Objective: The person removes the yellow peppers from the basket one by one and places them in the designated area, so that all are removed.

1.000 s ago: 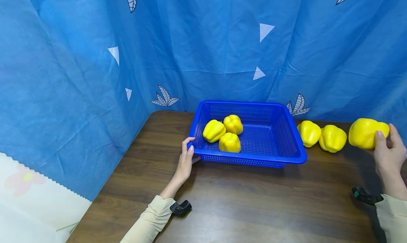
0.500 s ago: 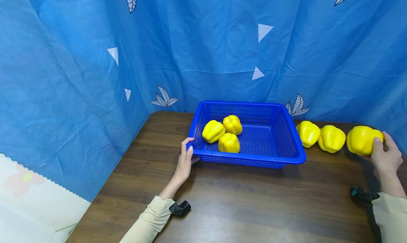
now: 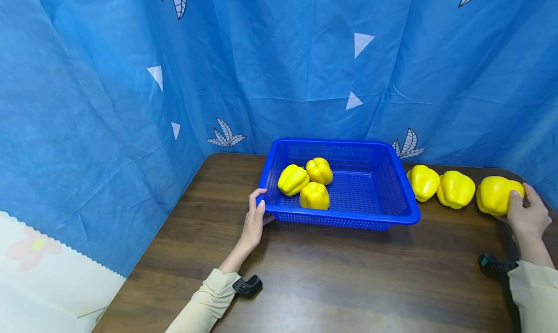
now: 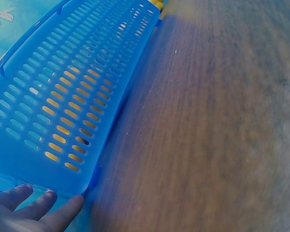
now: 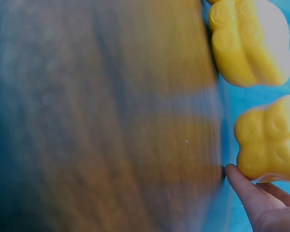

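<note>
At the basket's near left corner my left hand (image 3: 254, 221) holds the rim of the blue plastic basket (image 3: 340, 216). Its fingertips show against the basket's end wall in the left wrist view. Three yellow bell peppers lie in the basket's left half, one of them nearest the front (image 3: 315, 196). On the far right, my right hand (image 3: 528, 216) grips another yellow bell pepper (image 3: 494, 195) from its right side, thumb in front. That pepper is low at the table; whether it bears fully on the wood cannot be told.
Two more yellow bell peppers, a left one (image 3: 424, 182) and a right one (image 3: 455, 189), stand in a row between the basket and the held pepper. A blue curtain (image 3: 305, 56) hangs right behind the brown wooden table (image 3: 348, 279).
My right hand has brought its bell pepper down and slightly left, to the end of the row of peppers. The left hand and the basket have stayed in place.
</note>
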### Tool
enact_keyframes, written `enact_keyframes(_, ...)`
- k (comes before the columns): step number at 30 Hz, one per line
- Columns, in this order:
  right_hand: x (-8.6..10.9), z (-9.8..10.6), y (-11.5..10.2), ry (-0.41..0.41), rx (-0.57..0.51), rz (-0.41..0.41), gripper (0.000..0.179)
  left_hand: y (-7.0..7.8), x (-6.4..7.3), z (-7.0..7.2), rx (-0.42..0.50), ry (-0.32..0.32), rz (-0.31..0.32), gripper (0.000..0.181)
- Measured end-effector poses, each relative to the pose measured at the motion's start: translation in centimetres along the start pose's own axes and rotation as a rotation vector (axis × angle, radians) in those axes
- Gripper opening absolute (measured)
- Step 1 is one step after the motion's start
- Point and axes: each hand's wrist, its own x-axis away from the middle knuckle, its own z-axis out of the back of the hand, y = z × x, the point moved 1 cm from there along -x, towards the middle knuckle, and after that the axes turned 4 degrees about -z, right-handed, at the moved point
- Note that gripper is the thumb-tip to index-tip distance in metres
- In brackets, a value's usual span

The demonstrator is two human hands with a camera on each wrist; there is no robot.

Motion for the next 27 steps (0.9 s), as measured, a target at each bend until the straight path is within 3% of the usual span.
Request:
enact_keyframes(14, 0.08, -0.59, -0.43, 0.036, 0.153, 0.157, 0.054, 0.09, -0.06, 0.04, -0.013, -0.021, 0.003, 0.039)
enact_keyframes(22, 0.04, -0.32, -0.32, 0.053, 0.187, 0.158, 0.053, 0.25, -0.04, 0.06, -0.012, -0.012, -0.001, 0.04)
enact_keyframes(27, -0.08, 0.1, 0.13, 0.004, 0.187, 0.157, 0.054, 0.15, -0.06, 0.06, 0.0, -0.018, -0.003, 0.04)
